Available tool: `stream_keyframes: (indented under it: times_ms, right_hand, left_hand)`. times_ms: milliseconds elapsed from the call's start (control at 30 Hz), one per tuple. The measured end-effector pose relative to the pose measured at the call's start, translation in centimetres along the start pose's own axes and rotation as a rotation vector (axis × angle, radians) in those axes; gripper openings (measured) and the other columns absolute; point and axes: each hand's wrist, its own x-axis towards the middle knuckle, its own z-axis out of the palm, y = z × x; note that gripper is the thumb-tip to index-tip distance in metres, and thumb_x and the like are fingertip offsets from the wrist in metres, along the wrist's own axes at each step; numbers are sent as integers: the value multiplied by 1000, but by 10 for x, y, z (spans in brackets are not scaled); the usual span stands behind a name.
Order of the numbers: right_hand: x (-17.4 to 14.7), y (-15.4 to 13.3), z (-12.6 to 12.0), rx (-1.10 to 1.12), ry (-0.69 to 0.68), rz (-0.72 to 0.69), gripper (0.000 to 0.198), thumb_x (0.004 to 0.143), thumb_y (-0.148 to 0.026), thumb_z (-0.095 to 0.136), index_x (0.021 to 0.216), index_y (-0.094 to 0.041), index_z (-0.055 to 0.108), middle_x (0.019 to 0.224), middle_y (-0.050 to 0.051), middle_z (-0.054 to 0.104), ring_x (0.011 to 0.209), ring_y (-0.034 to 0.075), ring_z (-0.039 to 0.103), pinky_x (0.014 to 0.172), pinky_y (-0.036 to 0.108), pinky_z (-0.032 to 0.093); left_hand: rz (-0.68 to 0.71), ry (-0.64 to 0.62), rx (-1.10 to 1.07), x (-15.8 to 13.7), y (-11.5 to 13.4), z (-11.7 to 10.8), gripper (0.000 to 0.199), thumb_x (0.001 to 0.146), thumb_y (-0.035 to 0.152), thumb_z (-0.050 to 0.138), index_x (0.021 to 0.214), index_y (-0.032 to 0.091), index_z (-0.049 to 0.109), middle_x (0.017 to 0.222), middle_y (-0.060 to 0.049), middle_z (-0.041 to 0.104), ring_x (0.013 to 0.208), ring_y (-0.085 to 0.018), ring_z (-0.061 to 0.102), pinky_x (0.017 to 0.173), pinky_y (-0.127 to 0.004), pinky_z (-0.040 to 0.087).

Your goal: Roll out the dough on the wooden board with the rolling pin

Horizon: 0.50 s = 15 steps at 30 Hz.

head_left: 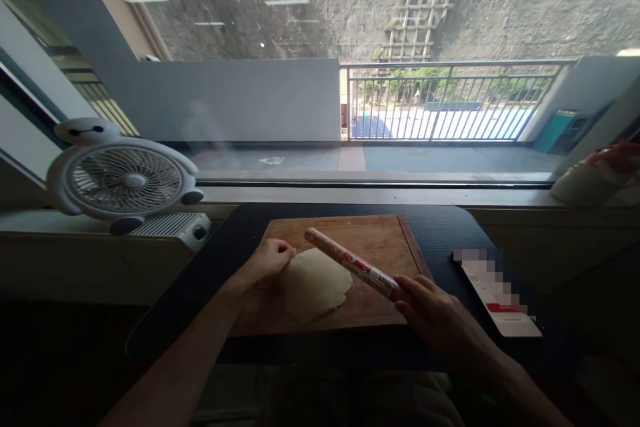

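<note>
A flat, pale sheet of dough (316,287) with an uneven right edge lies on a wooden cutting board (373,230). My left hand (267,259) is at the dough's upper left edge, with thumb and fingers pinched together on it. In my right hand (427,304) is a rolling pin (355,264) with a printed wrap, gripped by its near right end. The pin slants up and to the left, its far end over the board beyond the dough. From this angle I cannot tell whether the pin touches the dough.
The board rests on a dark table (445,227). A phone (493,294), partly blurred out, lies on the table's right side. At the left, a white fan (134,180) stands on a white heater-like unit (183,230). A window with a sill (325,195) runs behind the table.
</note>
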Motion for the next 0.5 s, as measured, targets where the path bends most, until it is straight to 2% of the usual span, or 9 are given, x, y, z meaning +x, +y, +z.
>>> stream_keyframes:
  times_ms: [67,100,167,233,267,333,433,500]
  right_hand:
    - [2,-11,0,-30,-58,-45,33,91,-31,40,123,-27,46,105,5,56,82,15,59,71,26,44]
    - [3,-15,1,-48,-78,-61,33,91,-31,40,123,-28,47,104,4,57,82,15,59,70,25,43]
    - [6,-20,8,-83,-94,-73,31,91,-31,39,121,-30,48,99,2,58,78,14,60,67,24,42]
    - [9,-20,17,-111,-97,-58,29,92,-32,37,119,-31,49,96,1,60,74,14,60,63,23,41]
    - [11,-19,21,-127,-92,-44,28,92,-31,37,117,-30,50,95,1,60,73,14,60,63,23,40]
    - [14,-15,27,-182,-73,-8,27,91,-32,38,115,-29,50,96,2,61,75,15,60,63,24,40]
    - [19,-10,25,-332,-18,57,25,90,-31,40,113,-27,50,93,3,62,78,18,60,64,26,39]
    - [22,-10,23,-431,-5,75,23,90,-30,40,108,-26,52,89,3,61,78,19,59,65,28,38]
  left_hand:
    - [-17,184,74,-13,-4,-1,38,80,42,37,88,17,64,94,-9,67,89,-25,60,74,-31,45]
    - [31,269,110,-18,-3,1,39,83,41,34,94,17,63,101,-10,65,96,-24,59,81,-33,43]
    - [244,328,185,-23,7,9,43,87,40,28,109,19,59,118,-8,59,110,-22,53,95,-34,37]
    - [460,242,256,-19,23,23,45,89,37,26,120,21,53,131,-6,51,122,-20,43,106,-38,25]
    - [504,193,293,-13,32,31,45,90,36,25,123,22,51,134,-5,48,127,-20,37,109,-41,18]
    - [492,127,351,4,51,44,43,90,33,25,123,21,52,136,-6,45,132,-21,30,110,-46,11]
    - [455,64,351,25,74,54,40,89,33,30,120,22,54,136,-6,46,131,-21,31,109,-46,15]
    - [459,67,330,24,78,55,39,89,34,31,118,24,54,134,-5,49,129,-20,34,109,-44,17]
